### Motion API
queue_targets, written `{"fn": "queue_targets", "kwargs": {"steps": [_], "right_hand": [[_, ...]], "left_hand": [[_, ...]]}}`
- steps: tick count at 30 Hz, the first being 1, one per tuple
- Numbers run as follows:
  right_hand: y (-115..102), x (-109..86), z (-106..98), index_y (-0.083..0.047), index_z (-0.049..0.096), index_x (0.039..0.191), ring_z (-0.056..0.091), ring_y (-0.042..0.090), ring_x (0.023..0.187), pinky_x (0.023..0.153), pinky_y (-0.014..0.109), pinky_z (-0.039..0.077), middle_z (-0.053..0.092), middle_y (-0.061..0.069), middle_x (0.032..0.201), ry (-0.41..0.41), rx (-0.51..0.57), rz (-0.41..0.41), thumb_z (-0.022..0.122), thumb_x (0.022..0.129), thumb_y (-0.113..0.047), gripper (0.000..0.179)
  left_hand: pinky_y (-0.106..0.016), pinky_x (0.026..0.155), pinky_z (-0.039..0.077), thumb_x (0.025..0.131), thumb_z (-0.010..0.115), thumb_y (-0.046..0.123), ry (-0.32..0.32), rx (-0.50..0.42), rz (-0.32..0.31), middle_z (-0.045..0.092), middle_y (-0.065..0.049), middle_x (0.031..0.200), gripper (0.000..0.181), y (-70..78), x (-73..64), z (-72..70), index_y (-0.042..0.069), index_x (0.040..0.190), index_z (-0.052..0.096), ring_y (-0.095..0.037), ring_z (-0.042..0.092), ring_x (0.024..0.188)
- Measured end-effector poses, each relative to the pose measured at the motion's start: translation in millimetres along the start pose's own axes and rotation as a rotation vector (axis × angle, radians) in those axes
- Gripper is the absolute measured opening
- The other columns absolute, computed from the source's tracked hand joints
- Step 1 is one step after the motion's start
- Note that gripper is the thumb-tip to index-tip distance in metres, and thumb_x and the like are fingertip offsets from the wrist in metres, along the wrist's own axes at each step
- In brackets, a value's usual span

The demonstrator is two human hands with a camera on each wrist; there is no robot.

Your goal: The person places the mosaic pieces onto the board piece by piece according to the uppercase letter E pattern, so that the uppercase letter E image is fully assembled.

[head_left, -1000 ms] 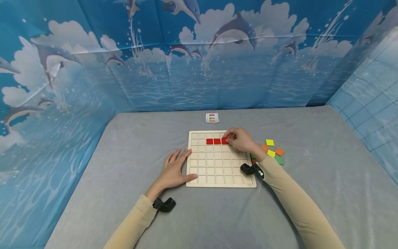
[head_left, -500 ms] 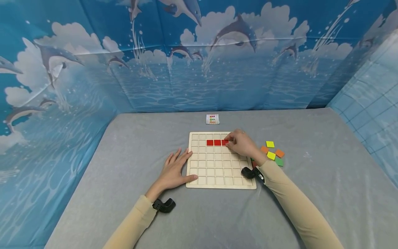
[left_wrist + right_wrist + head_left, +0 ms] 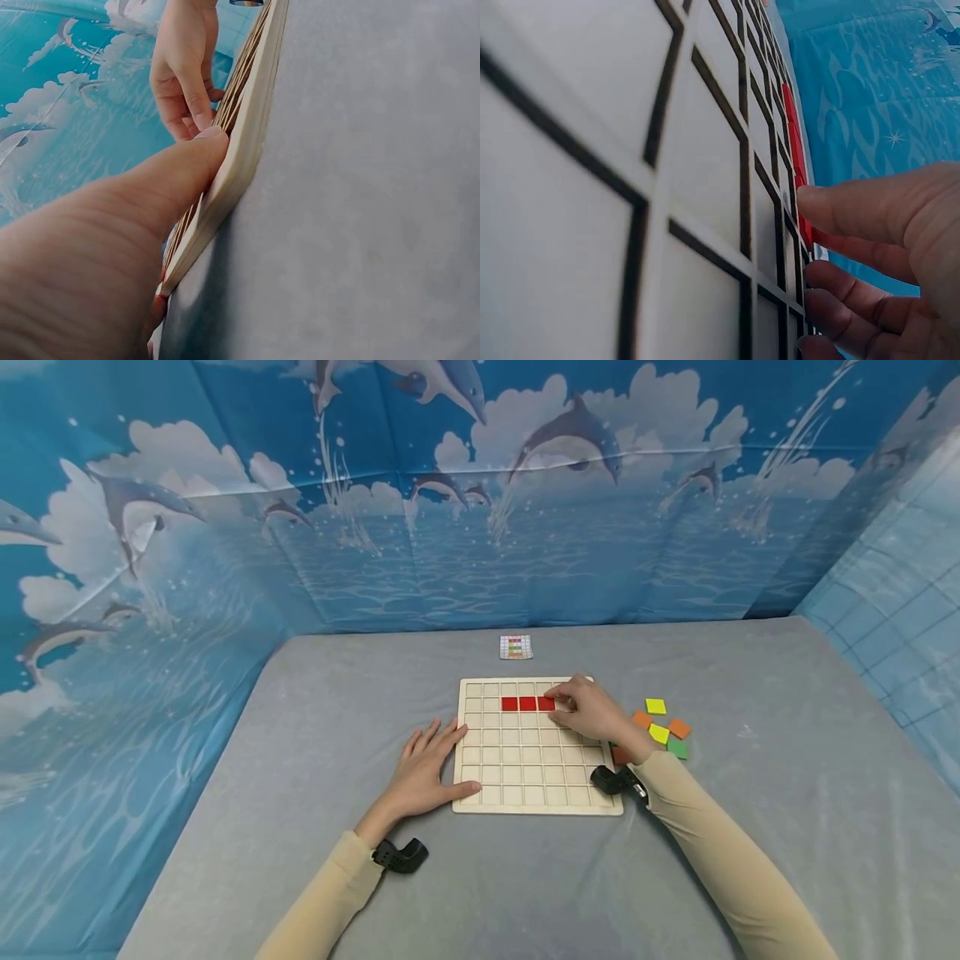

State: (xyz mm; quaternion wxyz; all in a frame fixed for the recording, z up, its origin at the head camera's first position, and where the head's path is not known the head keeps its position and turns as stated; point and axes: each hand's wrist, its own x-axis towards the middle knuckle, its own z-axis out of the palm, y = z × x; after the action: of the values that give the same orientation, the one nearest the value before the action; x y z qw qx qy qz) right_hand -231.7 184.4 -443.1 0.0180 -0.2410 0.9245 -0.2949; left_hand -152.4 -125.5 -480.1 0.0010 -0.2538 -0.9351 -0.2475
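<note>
A pale wooden grid board [image 3: 525, 752] lies on the table. In its second row from the far side, a line of three red square tiles [image 3: 527, 703] sits in neighbouring cells. My right hand [image 3: 588, 710] is at the rightmost red tile [image 3: 546, 703], with thumb and index finger at its near and far edges; the right wrist view shows the thumb [image 3: 829, 210] against the red. My left hand [image 3: 422, 774] rests spread along the board's left edge. Its thumb [image 3: 196, 154] lies over the rim, and the other fingers touch the edge further back.
Loose yellow [image 3: 656, 706], orange [image 3: 679, 728] and green tiles [image 3: 677, 748] lie right of the board, partly behind my right forearm. A small card [image 3: 515, 647] printed with a coloured grid lies beyond the board. A dolphin-patterned curtain [image 3: 450, 568] hangs behind the grey-covered table [image 3: 360, 685].
The rightmost red tile has gone from partly covered by the right fingers to lying level in the row. The right fingertips have shifted slightly to the right; the left hand stays put.
</note>
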Motion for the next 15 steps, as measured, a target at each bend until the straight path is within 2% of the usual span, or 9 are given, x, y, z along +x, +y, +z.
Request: {"fn": "queue_targets", "kwargs": {"steps": [4, 9, 12, 15], "right_hand": [[1, -5.5, -3, 0.001, 0.062, 0.122, 0.049, 0.024, 0.083, 0.073, 0.04, 0.042, 0.054, 0.012, 0.097, -0.011, 0.036, -0.017, 0.067, 0.089, -0.014, 0.036], [6, -15.5, -10, 0.002, 0.061, 0.122, 0.055, 0.027, 0.09, 0.076, 0.042, 0.046, 0.058, 0.015, 0.105, -0.008, 0.149, -0.037, 0.064, 0.092, -0.011, 0.032], [11, -21.9, -16, 0.001, 0.062, 0.12, 0.056, 0.027, 0.091, 0.075, 0.042, 0.046, 0.059, 0.016, 0.11, 0.009, 0.192, -0.032, 0.061, 0.094, -0.011, 0.029], [18, -29.2, -24, 0.0, 0.064, 0.119, 0.057, 0.028, 0.092, 0.074, 0.043, 0.046, 0.06, 0.016, 0.113, 0.056, 0.184, -0.008, 0.06, 0.095, -0.016, 0.028]], "left_hand": [[-0.046, 0.111, 0.0, 0.082, 0.061, 0.06, 0.0, -0.012, -0.004, 0.021, -0.003, 0.156, 0.089, 1.1, 0.1, 0.9, 0.016, 0.151, 0.028, -0.028, 0.007, 0.143], [-0.046, 0.111, 0.0, 0.083, 0.061, 0.06, -0.004, -0.013, -0.002, 0.02, -0.003, 0.156, 0.088, 1.0, 0.6, 1.6, 0.017, 0.151, 0.028, -0.027, 0.007, 0.143], [-0.045, 0.111, -0.001, 0.083, 0.061, 0.06, -0.007, -0.011, -0.006, 0.02, -0.002, 0.156, 0.087, 0.6, 0.4, 1.2, 0.018, 0.152, 0.027, -0.026, 0.006, 0.143], [-0.045, 0.111, -0.001, 0.083, 0.06, 0.061, -0.006, -0.007, -0.008, 0.019, -0.002, 0.156, 0.088, -0.1, 0.5, 0.6, 0.019, 0.152, 0.026, -0.026, 0.005, 0.143]]}}
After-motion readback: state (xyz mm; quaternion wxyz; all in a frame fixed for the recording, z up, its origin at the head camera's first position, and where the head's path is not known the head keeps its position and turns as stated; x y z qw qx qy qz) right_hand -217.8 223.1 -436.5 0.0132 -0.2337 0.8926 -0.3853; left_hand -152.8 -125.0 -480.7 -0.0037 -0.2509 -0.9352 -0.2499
